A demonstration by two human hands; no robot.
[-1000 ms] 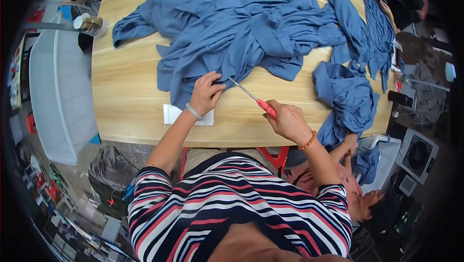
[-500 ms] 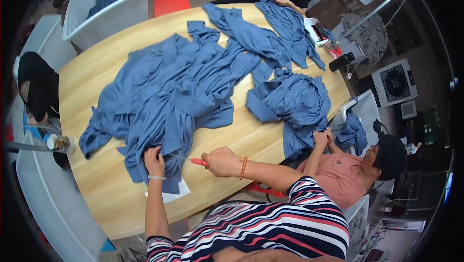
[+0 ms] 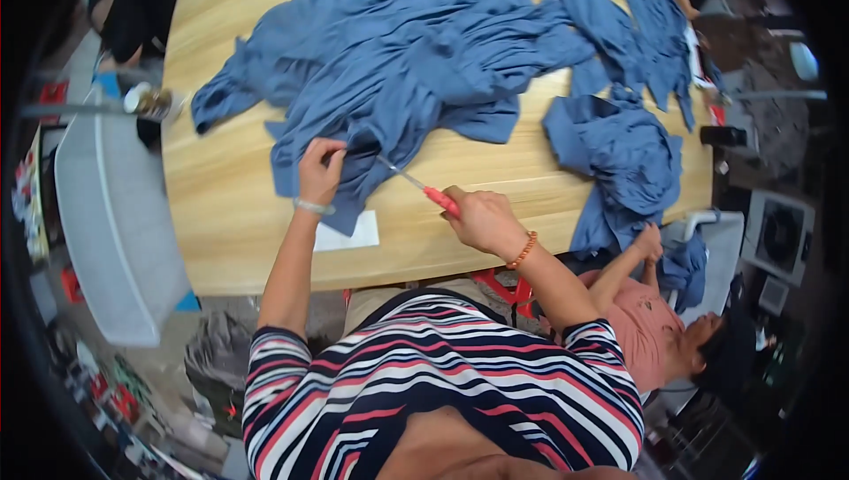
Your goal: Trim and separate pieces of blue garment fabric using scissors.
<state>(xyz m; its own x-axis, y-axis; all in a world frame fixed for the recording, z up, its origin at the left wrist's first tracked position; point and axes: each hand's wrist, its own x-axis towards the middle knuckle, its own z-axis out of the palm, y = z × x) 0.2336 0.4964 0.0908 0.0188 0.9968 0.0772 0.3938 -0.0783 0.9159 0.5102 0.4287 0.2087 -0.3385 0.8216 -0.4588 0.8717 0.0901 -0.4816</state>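
Currently, right hand [image 3: 486, 222] grips red-handled tool [image 3: 437, 199]; left hand [image 3: 320, 170] pinches blue cloth [image 3: 380, 64], heaped across table [image 3: 230, 237], short of near edge. Tool tip close to left hand: slip could prick it; loose folds could snag.

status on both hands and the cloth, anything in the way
Left hand on blue cloth. Right hand gripping red-handled tool, metal tip at the cloth. White paper partly under cloth; nothing seen blocking the tip.
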